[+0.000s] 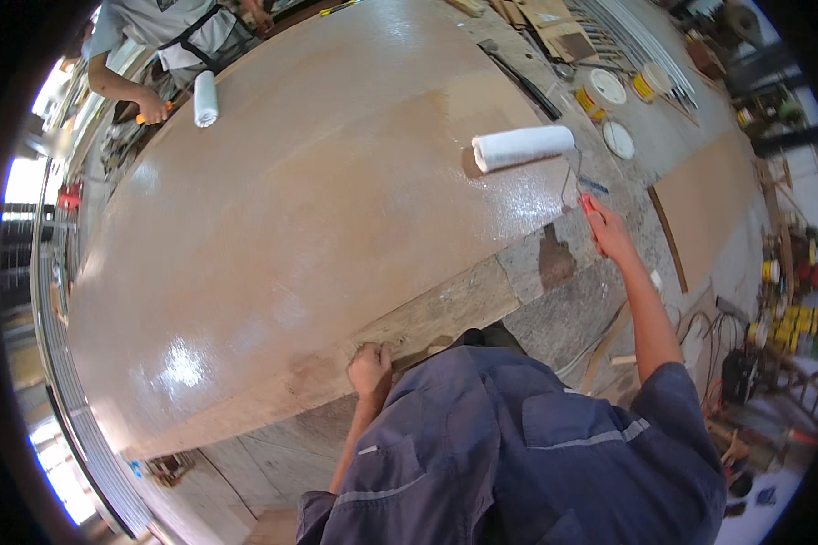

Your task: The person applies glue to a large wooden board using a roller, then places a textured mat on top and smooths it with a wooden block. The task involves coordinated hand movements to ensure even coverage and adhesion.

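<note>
Right hand grips white roller over glossy brown board

Seen from the middle of the view, the white roller sits between 1 and 2 o'clock, over the board's edge area; whether it touches the surface is hard to tell. The right hand, near 3 o'clock, is closed around its red handle. Well apart from it, the left hand is at 7 o'clock with bent fingers on the board's near edge; I cannot tell whether it clamps that edge.

At 3 o'clock a dark wet patch marks the grey surface beside the board. Between 1 and 2 o'clock stand 2 white-and-yellow buckets, with a round white lid just beside the nearer 1. Between 10 and 11 o'clock, a co-worker's hand holds the orange handle of a 2nd roller.
</note>
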`<state>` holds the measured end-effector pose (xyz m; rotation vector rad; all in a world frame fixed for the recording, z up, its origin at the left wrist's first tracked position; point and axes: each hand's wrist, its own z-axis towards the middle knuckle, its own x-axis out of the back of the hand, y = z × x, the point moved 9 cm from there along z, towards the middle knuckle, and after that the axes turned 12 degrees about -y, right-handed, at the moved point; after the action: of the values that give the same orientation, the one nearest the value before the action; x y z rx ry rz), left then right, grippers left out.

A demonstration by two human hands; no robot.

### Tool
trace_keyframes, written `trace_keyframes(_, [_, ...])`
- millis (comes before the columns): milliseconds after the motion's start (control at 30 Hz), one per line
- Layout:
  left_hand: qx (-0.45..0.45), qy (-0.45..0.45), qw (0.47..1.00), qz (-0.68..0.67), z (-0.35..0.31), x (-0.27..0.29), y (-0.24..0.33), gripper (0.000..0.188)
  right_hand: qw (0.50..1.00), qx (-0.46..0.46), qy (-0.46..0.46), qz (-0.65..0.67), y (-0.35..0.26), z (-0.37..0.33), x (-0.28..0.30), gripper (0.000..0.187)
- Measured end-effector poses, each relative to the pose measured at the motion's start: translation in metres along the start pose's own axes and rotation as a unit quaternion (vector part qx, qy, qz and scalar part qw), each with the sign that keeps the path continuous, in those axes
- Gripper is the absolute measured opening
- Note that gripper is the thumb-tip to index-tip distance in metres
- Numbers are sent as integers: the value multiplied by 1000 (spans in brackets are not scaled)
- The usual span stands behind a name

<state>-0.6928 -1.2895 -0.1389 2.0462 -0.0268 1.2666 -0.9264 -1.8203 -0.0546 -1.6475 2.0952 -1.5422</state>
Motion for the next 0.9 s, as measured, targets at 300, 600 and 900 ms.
trace_keyframes(300, [94, 79, 992, 34, 2, 6, 11, 39, 990, 95, -93, -50, -139, 210, 7, 49])
trace_keyframes(600, [111, 139, 984, 16, -5, 3, 8, 31, 992, 18, -122, -25, -32, 64, 10, 55])
trace_keyframes(900, [148, 129, 981, 0, -7, 11, 19, 33, 995, -59, -66, 45, 68, -107, 5, 49])
